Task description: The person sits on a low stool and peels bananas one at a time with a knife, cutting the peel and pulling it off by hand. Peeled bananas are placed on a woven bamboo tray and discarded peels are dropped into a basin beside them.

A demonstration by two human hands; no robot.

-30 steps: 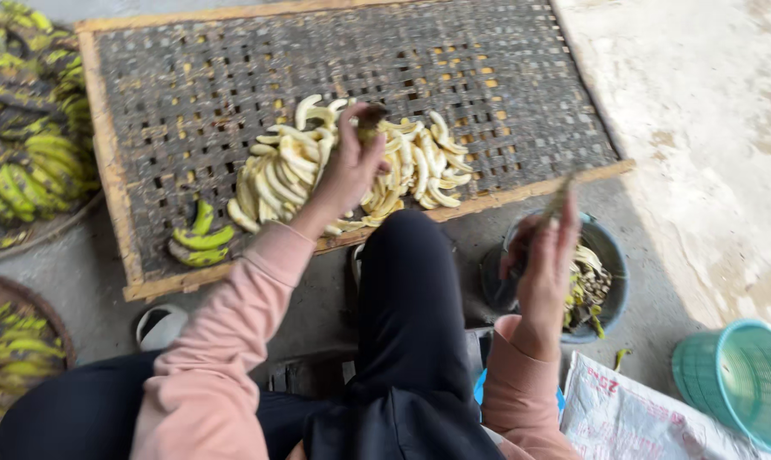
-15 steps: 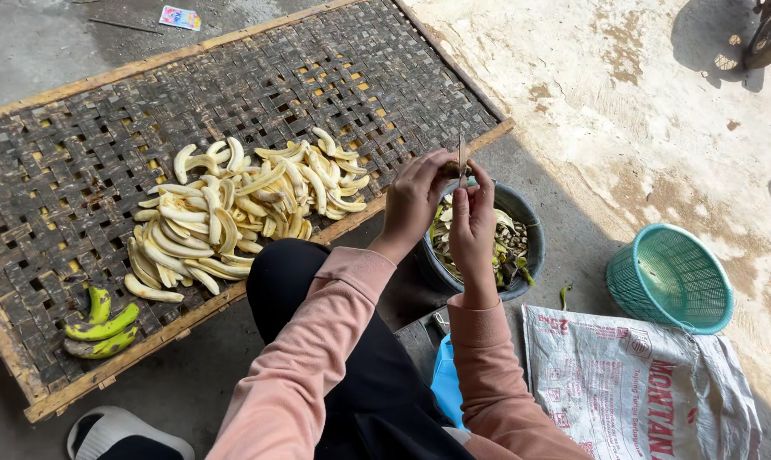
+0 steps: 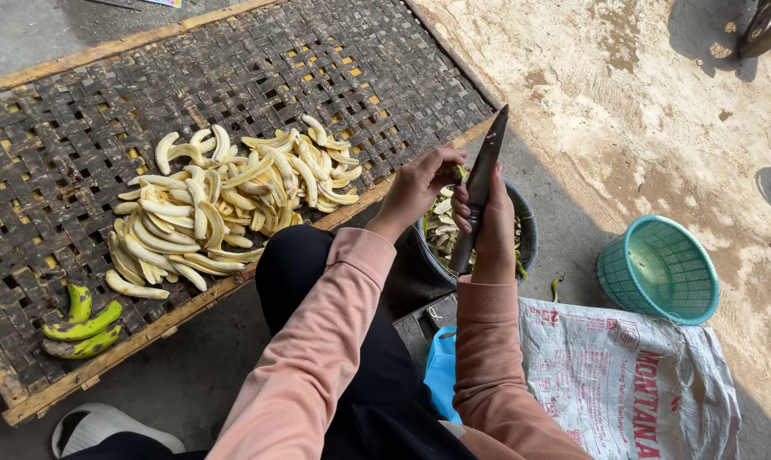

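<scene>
1. Since half a second ago both hands sit a little higher over the bucket point(image 3: 526, 247), and the knife point(image 3: 481, 192) now stands out clearly, blade tilted up and away from the person; before, it showed only as a thin sliver between the hands.
2. Right hand point(image 3: 488, 226): fingers closed around the knife handle, dark blade rising past the knuckles, tip over the edge of the woven tray point(image 3: 78, 102).
3. Left hand point(image 3: 419, 183): fingers curled onto a small green-yellow piece point(image 3: 459, 173) right beside the blade; what exactly it is, cannot tell, mostly hidden by fingers.
4. Both hands near each other, above the dark round bucket, which holds pale and green peelings.
5. Peeled bananas point(image 3: 223, 200) lie in a loose pile on the tray, left of the hands, pale yellow, curved, overlapping.
6. Three unpeeled green bananas point(image 3: 83, 324) lie at the near left corner of the tray, well apart from the pile.
7. Tray is dark woven strips in a wooden frame, resting on the concrete floor.
8. Teal plastic basket point(image 3: 658, 268) stands right of the bucket, on the corner of a white printed sack point(image 3: 624, 383) spread on the ground.
9. Blue bag point(image 3: 443, 370) shows between the person's legs and the sack.
10. Grey sandal point(image 3: 104, 426) at bottom left, beside the tray frame.
11. Person wears pink sleeves and black trousers.
</scene>
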